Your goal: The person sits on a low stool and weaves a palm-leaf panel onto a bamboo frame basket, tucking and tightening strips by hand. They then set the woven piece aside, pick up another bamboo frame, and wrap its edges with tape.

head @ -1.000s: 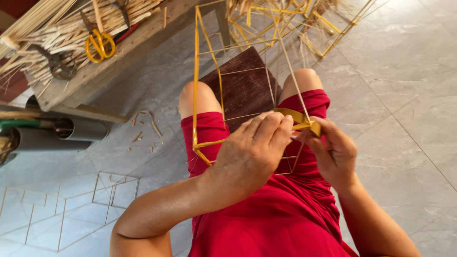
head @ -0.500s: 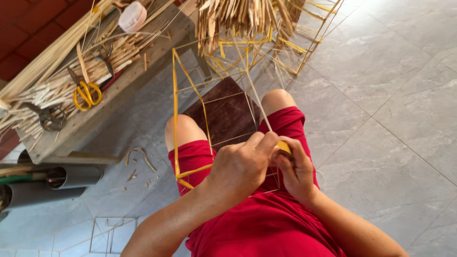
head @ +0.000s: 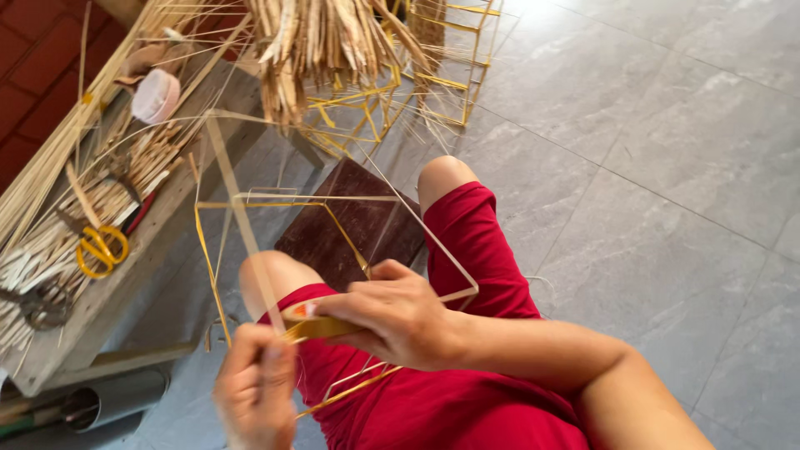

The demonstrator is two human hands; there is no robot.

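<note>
1. Wire frame, cube-shaped, part-wrapped in yellow tape, rests over lap.
2. Right hand grips a frame bar w/ small tape roll.
3. Left hand, blurred, closed on tape strip; wrapping step, next wind needs tension.

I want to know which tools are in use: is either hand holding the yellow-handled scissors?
No, the yellow-handled scissors lie on the wooden bench, apart from both hands, which grip the thin stick frame.

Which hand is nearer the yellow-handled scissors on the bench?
Left. The left hand, blurred, sits low beside the frame, on the side of the scissors; the right hand is farther, over the lap.
</note>
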